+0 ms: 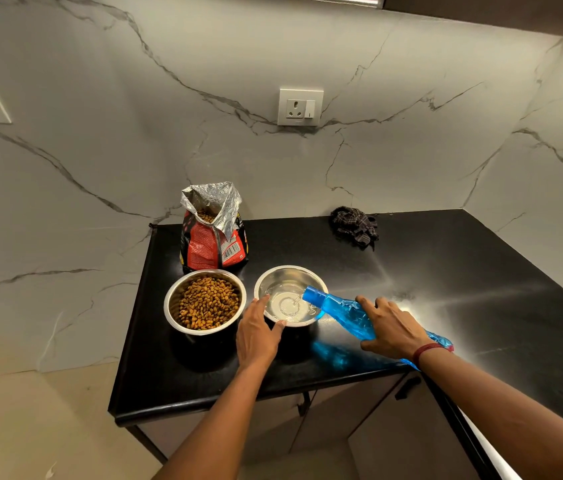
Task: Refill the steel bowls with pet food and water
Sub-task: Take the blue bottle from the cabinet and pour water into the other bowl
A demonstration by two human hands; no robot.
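- Right hand (391,327) grips the tilted bottle (339,311); keep its mouth over the bowl (287,275) just ahead, pouring gently.
- Left hand (259,332), fingers straight, steadies that bowl's near rim; hold firm.

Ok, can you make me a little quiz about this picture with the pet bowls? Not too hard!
1. Fill the gap: the open food bag stands ___ the kibble bowl, nearer the wall.
2. True or false: the right hand tips the blue bottle over the kibble bowl.
3. What does the left hand touch? A the food bag, B the rim of the water bowl, C the blue bottle.

Key: 1 behind. 2 false, the bottle pours into the water bowl. 3 B.
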